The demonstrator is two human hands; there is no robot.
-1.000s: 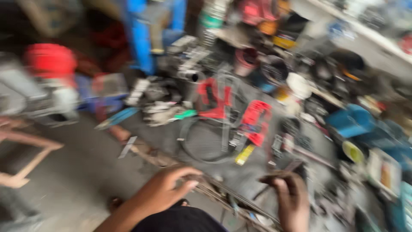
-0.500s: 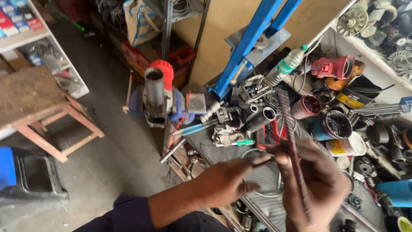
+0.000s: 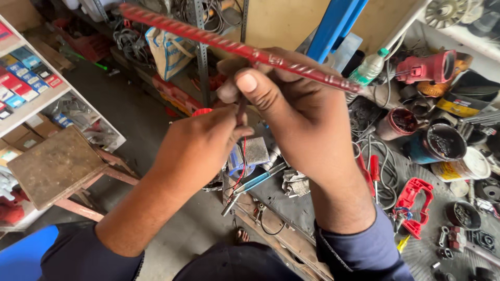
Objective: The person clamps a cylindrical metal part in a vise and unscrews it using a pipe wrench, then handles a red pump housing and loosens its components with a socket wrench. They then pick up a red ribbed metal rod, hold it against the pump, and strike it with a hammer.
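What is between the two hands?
In the head view, a thin red wire hangs down between the left hand and right hand, under the red twisted rod.

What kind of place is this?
Most likely a small repair workshop. The right hand holds a red ribbed rod over a bench strewn with red tool housings, grimy tins and loose cables.

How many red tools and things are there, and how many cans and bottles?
Red twisted rod, held in the right hand: 1
Red clamps on the bench: 1
Red power tool on the shelf: 1
Open cans: 2
Plastic bottle: 1
Total: 6
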